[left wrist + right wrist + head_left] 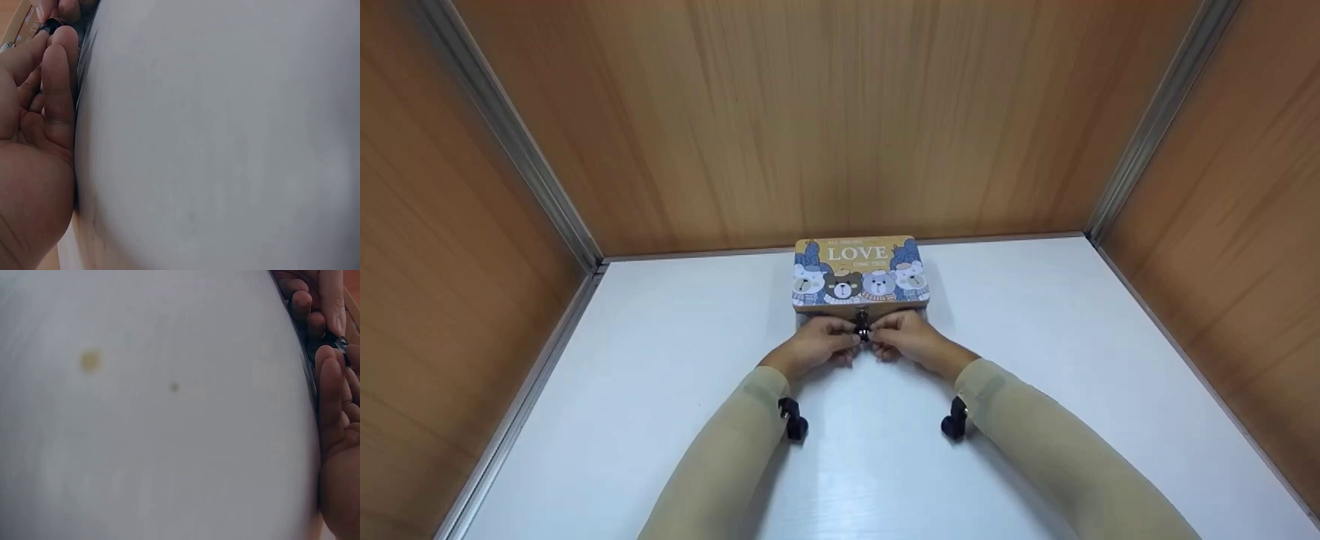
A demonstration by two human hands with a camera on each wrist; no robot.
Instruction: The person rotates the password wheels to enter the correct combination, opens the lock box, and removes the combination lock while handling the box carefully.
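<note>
A tin box with "LOVE" and cartoon bears on its lid sits closed against the back wall. At the middle of its front hangs a small, shiny black padlock, partly hidden by fingers. My left hand pinches the padlock from the left with thumb and forefinger. From the other side, my right hand pinches it too, thumb tip close to the left thumb. Both wrist views show the hands resting low along the white surface, with the dark padlock between the fingertips.
The white tabletop extends around the box and forearms. Wood-grain panels enclose it at the back and sides, joined by grey metal corner strips. A black device is strapped to each wrist over the beige sleeves.
</note>
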